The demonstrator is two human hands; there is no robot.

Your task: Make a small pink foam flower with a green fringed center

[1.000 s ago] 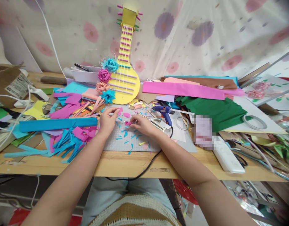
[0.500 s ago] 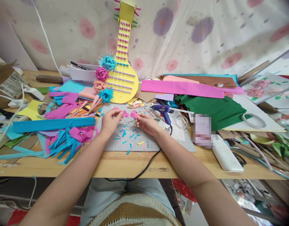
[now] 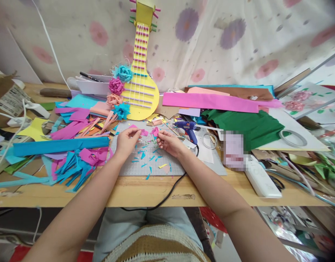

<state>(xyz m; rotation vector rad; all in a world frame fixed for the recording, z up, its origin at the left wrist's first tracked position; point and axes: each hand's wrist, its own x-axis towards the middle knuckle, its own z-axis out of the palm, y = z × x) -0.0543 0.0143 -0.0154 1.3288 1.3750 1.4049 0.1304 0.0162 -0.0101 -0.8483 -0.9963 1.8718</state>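
My left hand point(image 3: 127, 140) is held just above the grey cutting mat point(image 3: 167, 165), its fingertips pinched on a small pink paper piece point(image 3: 144, 132). A few centimetres to the right, my right hand point(image 3: 169, 142) pinches another small pink paper piece point(image 3: 155, 131). Both hands are closed on their pieces and nearly meet over the mat's far half. Blue paper snippets point(image 3: 144, 160) lie scattered on the mat under the hands.
A yellow paper guitar point(image 3: 141, 72) with paper flowers leans on the cloth-covered wall behind. Blue and pink paper strips point(image 3: 60, 145) pile at the left. A blue glue gun point(image 3: 188, 128), scissors, a tape ring point(image 3: 210, 141), green cloth point(image 3: 246, 127) and a white remote point(image 3: 261, 180) lie at the right.
Both hands rose from the mat and came closer together. The right hand picked a pink piece off the mat; the left hand now pinches its own pink piece.
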